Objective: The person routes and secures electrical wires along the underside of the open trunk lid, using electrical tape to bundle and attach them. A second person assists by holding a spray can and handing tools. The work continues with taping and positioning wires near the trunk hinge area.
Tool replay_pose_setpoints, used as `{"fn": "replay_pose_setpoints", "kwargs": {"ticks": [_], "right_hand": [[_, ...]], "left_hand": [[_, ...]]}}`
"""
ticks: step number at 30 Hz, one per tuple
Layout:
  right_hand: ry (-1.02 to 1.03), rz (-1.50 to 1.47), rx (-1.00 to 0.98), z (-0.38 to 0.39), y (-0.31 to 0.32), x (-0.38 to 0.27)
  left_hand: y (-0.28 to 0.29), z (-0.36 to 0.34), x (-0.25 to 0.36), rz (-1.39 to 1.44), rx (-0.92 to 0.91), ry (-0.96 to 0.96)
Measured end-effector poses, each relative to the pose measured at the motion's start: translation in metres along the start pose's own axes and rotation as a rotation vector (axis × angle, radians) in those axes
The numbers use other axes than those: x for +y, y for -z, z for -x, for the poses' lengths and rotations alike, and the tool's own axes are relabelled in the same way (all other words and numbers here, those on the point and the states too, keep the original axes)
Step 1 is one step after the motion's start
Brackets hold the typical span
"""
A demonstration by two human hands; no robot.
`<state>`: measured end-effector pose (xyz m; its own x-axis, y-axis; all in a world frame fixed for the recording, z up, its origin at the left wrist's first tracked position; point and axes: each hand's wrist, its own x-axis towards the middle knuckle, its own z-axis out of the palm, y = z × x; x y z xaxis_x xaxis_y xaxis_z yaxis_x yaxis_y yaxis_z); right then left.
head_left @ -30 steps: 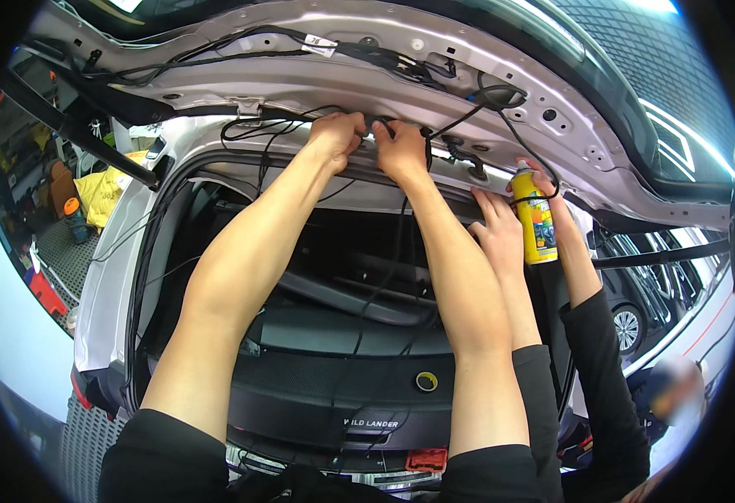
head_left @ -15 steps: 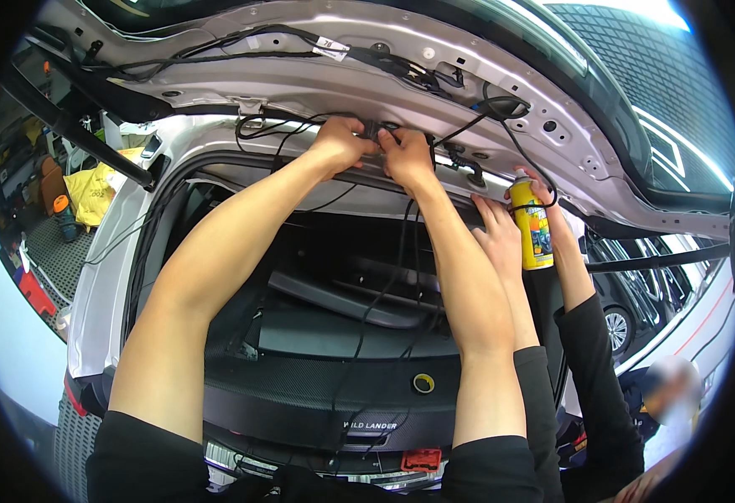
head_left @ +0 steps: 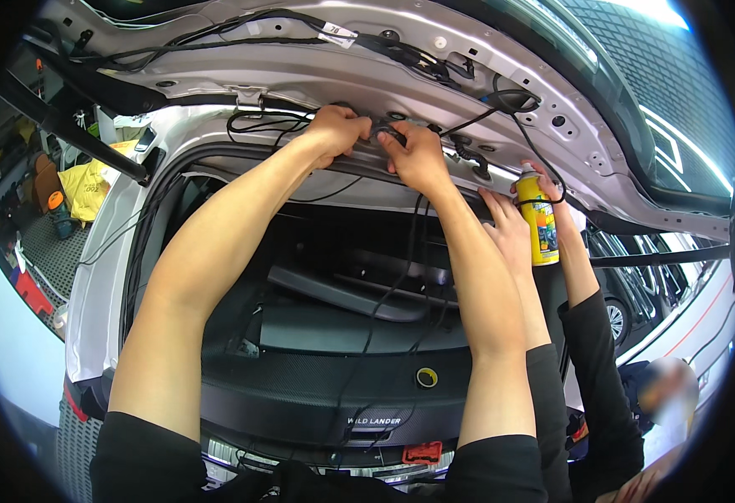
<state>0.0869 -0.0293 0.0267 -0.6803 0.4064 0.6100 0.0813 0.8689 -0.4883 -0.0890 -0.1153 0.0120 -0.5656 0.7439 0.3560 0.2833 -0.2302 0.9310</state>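
Both arms reach up under the raised tailgate [head_left: 199, 80] of a silver car. My left hand [head_left: 338, 134] is closed, its fingertips at the left end of a short dark rubber-looking sleeve [head_left: 384, 127]. From the right, my right hand [head_left: 420, 162] pinches the same piece between thumb and fingers. Thin black cables [head_left: 271, 126] loop out beside my left hand. Just right of my right hand, another person's hand [head_left: 508, 228] rests by the opening's upper edge. That person's other hand [head_left: 549, 186] holds a yellow spray can [head_left: 542, 226] upright.
Loose black cables [head_left: 397, 285] hang into the boot opening. A yellow tape roll [head_left: 427, 378] lies on the sill trim, with a red case [head_left: 422, 453] below. Gas struts [head_left: 74, 126] flank the opening. A yellow bag [head_left: 90, 191] is at the left; another person [head_left: 648, 390] is lower right.
My left fingers have curled in more at the sleeve, and my right hand has shifted slightly right and turned. The spray can appears a little farther right, as the whole view shifts slightly.
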Motion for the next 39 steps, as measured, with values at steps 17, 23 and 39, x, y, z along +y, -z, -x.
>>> {"fn": "replay_pose_setpoints", "kwargs": {"ticks": [17,23,39], "right_hand": [[0.007,0.265,-0.079,-0.013,-0.001,-0.011],[-0.083,-0.07,-0.488,-0.025,0.032,-0.005],[0.027,0.168,-0.101,-0.003,0.011,-0.01]], "left_hand": [[0.01,0.003,0.003,0.256,-0.131,0.045],[0.004,0.003,0.003,0.185,-0.098,0.013],[-0.009,0.02,0.003,-0.022,0.109,-0.115]]}}
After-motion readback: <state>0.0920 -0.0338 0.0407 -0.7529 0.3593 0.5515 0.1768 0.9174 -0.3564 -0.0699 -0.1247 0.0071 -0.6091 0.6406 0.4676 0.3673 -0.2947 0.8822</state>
